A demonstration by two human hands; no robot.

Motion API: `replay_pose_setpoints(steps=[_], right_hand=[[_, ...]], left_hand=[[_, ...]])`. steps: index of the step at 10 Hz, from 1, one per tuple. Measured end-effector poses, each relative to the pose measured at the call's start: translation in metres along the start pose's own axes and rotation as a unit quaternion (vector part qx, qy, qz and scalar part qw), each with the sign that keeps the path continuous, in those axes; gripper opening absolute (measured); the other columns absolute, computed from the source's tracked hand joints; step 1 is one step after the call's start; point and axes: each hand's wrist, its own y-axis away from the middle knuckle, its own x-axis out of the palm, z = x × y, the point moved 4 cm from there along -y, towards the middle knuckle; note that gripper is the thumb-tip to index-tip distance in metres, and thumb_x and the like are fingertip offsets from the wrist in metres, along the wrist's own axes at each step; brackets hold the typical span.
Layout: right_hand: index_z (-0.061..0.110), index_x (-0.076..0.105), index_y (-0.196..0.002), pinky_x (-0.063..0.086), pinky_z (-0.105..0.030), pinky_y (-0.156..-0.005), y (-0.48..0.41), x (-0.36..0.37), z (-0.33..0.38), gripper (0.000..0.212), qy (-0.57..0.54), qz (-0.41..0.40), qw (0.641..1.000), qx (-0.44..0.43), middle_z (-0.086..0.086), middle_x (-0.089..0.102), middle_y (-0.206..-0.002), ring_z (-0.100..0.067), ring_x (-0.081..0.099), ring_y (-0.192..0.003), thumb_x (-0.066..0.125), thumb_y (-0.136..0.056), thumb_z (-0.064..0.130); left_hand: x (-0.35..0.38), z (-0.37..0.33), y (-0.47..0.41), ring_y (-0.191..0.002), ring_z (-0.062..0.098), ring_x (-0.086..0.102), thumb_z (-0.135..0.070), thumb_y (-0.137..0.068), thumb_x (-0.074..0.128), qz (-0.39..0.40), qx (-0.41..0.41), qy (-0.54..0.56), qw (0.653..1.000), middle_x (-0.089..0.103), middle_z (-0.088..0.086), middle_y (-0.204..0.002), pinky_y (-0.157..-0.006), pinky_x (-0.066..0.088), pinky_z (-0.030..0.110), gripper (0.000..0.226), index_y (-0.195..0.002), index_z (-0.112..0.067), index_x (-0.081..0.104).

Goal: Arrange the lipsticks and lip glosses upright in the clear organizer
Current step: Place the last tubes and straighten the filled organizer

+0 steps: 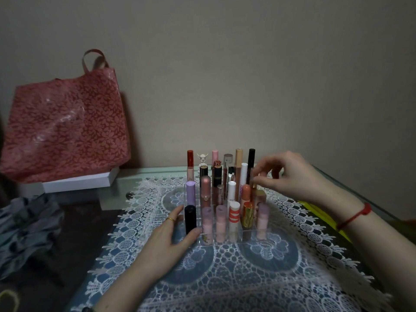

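- I am pinching the cap of a slim tube between thumb and forefinger of my right hand, right of centre in the frame; that grip is pressing together on it.
- The tube is standing upright, long axis vertical, at the right side of the organizer, directly under my fingertips, so I judge the coming move to be straight down.
- My right wrist is arching above the rack, the other fingers curling loosely.
- My left hand is lying low on the lace mat, fingers straight and spread, touching the organizer's front-left corner beside a black tube; I judge it is bracing.
- The organizer is sitting mid-frame on the counter.
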Motion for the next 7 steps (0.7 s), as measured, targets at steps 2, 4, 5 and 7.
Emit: replay_pose_setpoints(steps=[2, 4, 5, 7], right_hand=[[0.035, 0.057, -0.073, 0.037, -0.014, -0.056, 0.032, 0.009, -0.012, 0.013, 0.028, 0.032, 0.997, 0.061, 0.013, 0.059, -0.072, 0.002, 0.052, -0.064, 0.07, -0.074, 0.033], [0.03, 0.061, -0.084, 0.034, -0.012, -0.055, 0.046, 0.029, -0.014, 0.007, 0.027, 0.036, 0.996, 0.076, 0.015, 0.057, -0.081, 0.005, 0.049, -0.073, 0.065, -0.079, 0.034], [0.031, 0.06, -0.08, 0.036, -0.012, -0.056, 0.046, 0.032, -0.015, 0.008, 0.013, 0.022, 0.997, 0.078, 0.014, 0.059, -0.081, 0.003, 0.052, -0.073, 0.067, -0.078, 0.03], [0.033, 0.058, -0.081, 0.038, -0.009, -0.052, 0.048, 0.029, -0.014, 0.011, -0.002, 0.019, 0.996, 0.09, 0.018, 0.058, -0.081, 0.004, 0.052, -0.07, 0.067, -0.079, 0.028]], left_hand=[[0.001, 0.002, -0.001, -0.119, 0.005, 0.044, -0.079, -0.056, 0.043, 0.001, -0.001, -0.002, 1.0, 0.047, -0.009, -0.137, -0.101, 0.034, 0.028, 0.092, -0.138, -0.042, 0.023], [0.001, 0.001, -0.001, -0.115, 0.001, 0.042, -0.08, -0.055, 0.042, 0.001, -0.003, -0.01, 1.0, 0.046, -0.009, -0.137, -0.098, 0.032, 0.026, 0.093, -0.137, -0.043, 0.022], [0.0, -0.001, 0.0, -0.115, 0.001, 0.042, -0.079, -0.054, 0.043, 0.004, -0.004, -0.006, 1.0, 0.047, -0.008, -0.137, -0.098, 0.032, 0.024, 0.093, -0.137, -0.041, 0.024], [-0.001, -0.004, 0.0, -0.116, 0.001, 0.043, -0.073, -0.056, 0.047, 0.004, 0.002, -0.004, 1.0, 0.048, -0.008, -0.136, -0.097, 0.032, 0.021, 0.091, -0.137, -0.038, 0.024]])
